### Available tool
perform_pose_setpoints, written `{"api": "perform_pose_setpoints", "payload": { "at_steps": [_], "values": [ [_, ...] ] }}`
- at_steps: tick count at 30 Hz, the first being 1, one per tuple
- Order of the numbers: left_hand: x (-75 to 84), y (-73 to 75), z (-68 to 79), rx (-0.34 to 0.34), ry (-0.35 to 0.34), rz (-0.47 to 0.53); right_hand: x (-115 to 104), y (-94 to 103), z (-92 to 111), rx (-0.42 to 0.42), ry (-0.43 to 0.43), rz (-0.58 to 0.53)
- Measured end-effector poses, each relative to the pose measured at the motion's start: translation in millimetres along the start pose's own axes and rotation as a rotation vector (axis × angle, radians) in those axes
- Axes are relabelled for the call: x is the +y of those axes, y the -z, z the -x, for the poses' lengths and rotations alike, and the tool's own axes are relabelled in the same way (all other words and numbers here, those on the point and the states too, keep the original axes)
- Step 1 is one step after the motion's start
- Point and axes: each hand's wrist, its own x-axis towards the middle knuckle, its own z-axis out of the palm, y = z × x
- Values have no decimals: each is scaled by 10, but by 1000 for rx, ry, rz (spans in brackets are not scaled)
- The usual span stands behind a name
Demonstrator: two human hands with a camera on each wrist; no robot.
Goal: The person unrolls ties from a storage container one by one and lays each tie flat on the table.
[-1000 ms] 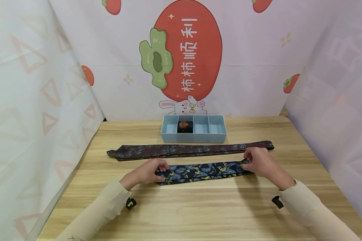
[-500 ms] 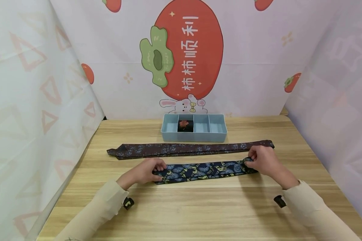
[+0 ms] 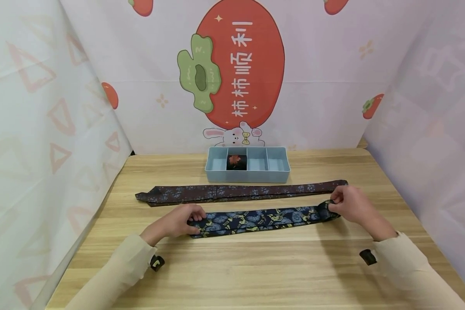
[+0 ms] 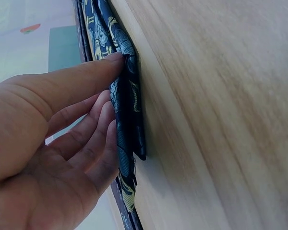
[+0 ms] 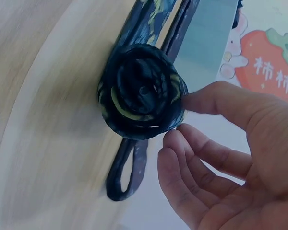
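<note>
A navy necktie [image 3: 255,219] with blue and yellow figures lies folded lengthwise across the table. My left hand [image 3: 180,221] pinches its left end between thumb and fingers; in the left wrist view, the thumb [image 4: 81,84] presses along the folded edge. At the other end the tie is wound into a coil [image 5: 144,91], its spiral seen end-on in the right wrist view. My right hand [image 3: 352,206] holds that coil at its edge by thumb and fingertips. Behind lies a dark maroon necktie [image 3: 271,192] with small blue flowers, stretched out flat and folded.
A light blue box [image 3: 248,177] with several compartments stands at the back. A black roll with a red leaf pattern [image 3: 236,162] sits in its second compartment from the left. Printed cloth [image 3: 314,86] hangs behind the wooden table [image 3: 232,275].
My left hand has shifted left and my right hand right, each with its end of the navy necktie. The length between them has grown, and the coil shows larger at the right end.
</note>
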Motion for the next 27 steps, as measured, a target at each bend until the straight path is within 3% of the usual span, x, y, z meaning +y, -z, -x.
{"api": "perform_pose_setpoints", "payload": {
  "at_steps": [6, 12, 17, 22, 27],
  "values": [
    [13, 14, 1, -2, 14, -3, 163, -8, -30, -4, -41, -1],
    [11, 24, 29, -1, 8, -8, 208, 10, -23, -8, -28, 0],
    [-31, 37, 62, 2, 9, -5, 84, 31, -19, -4, 35, 15],
    [-77, 52, 113, -7, 24, 7, -99, -42, -33, -67, 100, -14],
    [-142, 55, 164, 5, 34, 4, -217, -148, -49, -37, 145, 46]
  ]
}}
